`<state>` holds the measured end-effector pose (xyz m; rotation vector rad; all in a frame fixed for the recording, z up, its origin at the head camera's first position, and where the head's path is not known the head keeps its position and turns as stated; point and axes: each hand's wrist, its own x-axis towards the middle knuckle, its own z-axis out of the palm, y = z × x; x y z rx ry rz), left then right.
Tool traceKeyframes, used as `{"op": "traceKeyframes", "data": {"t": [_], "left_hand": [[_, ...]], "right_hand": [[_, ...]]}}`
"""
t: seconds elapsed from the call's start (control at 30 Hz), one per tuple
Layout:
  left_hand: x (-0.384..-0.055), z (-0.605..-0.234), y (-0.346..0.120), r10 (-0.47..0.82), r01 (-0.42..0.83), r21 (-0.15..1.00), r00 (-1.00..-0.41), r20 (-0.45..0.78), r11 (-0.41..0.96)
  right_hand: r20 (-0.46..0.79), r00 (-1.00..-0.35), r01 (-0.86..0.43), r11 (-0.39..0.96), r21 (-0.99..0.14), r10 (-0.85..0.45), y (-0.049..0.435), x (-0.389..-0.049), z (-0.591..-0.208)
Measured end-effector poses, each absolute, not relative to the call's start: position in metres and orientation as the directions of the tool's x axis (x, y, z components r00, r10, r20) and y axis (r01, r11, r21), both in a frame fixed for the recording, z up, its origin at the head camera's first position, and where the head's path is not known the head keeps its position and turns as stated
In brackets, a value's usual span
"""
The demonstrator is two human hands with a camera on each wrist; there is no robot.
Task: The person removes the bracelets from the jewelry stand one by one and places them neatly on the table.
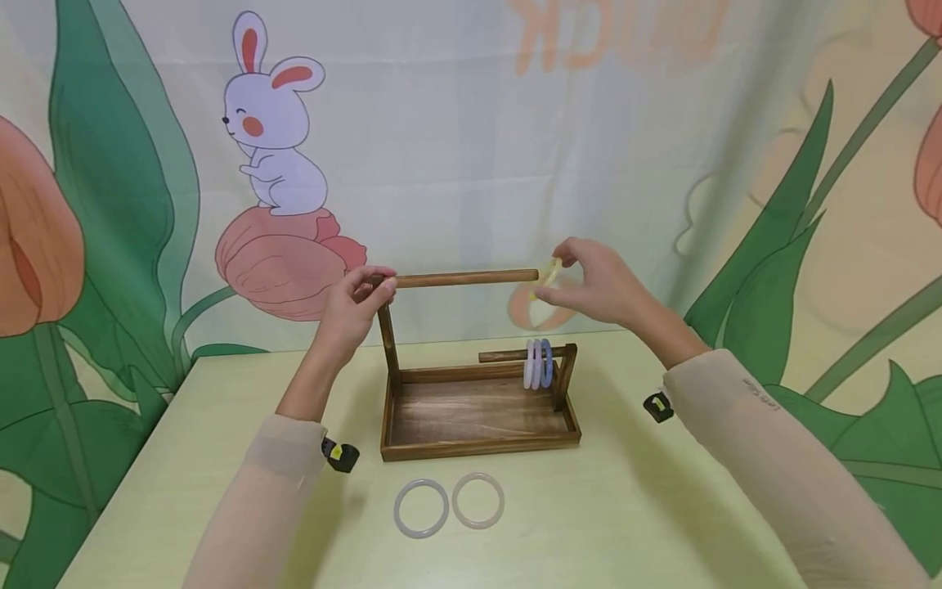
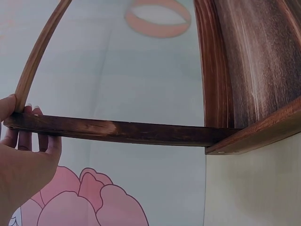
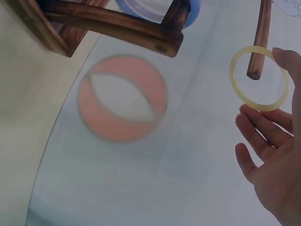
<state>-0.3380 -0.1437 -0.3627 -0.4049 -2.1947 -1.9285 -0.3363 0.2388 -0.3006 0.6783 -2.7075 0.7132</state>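
A brown wooden bangle stand [image 1: 478,449] has a tray base, a tall post with a long upper bar [image 1: 467,278], and a short post with a lower bar [image 1: 500,357]. My left hand [image 1: 352,307] grips the top of the tall post, where the upper bar joins it. Thumb and fingers of my right hand [image 1: 599,282] pinch a pale yellow bangle [image 3: 233,84] by its edge, at the free end of the upper bar. In the right wrist view the bar's tip appears inside the ring. Several white, lilac and blue bangles [image 1: 546,364] hang on the lower bar.
On the table [image 1: 625,507], in front of the stand, lie a grey-blue bangle [image 1: 398,523] and a pale pinkish bangle [image 1: 456,515]. Behind the stand hangs a curtain [image 1: 441,164] printed with a rabbit and tulips.
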Motion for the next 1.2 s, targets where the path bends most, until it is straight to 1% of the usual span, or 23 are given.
{"op": "traceKeyframes", "data": {"t": [0.13,0.4,0.57,0.9,1.2], "left_hand": [[-0.338,-0.363,-0.143,0.08,0.334,0.933,-0.942,0.326,0.131],[-0.336,-0.364,-0.143,0.069,0.316,0.938,-0.948,0.309,0.144],[-0.334,-0.367,-0.141,0.069,0.323,0.933,-0.946,0.316,0.157],[-0.335,-0.369,-0.143,0.061,0.334,0.927,-0.943,0.328,0.169],[-0.338,-0.362,-0.145,0.073,0.344,0.926,-0.939,0.336,0.156]], "right_hand": [[0.365,-0.848,-0.517,0.754,-0.406,-0.384,0.249,-0.332,-0.304],[0.4,-0.799,-0.585,0.736,-0.34,-0.45,0.256,-0.316,-0.315],[0.41,-0.789,-0.599,0.719,-0.352,-0.457,0.258,-0.302,-0.322],[0.38,-0.786,-0.618,0.63,-0.47,-0.487,0.253,-0.267,-0.335],[0.318,-0.802,-0.586,0.559,-0.587,-0.506,0.244,-0.232,-0.359]]}}
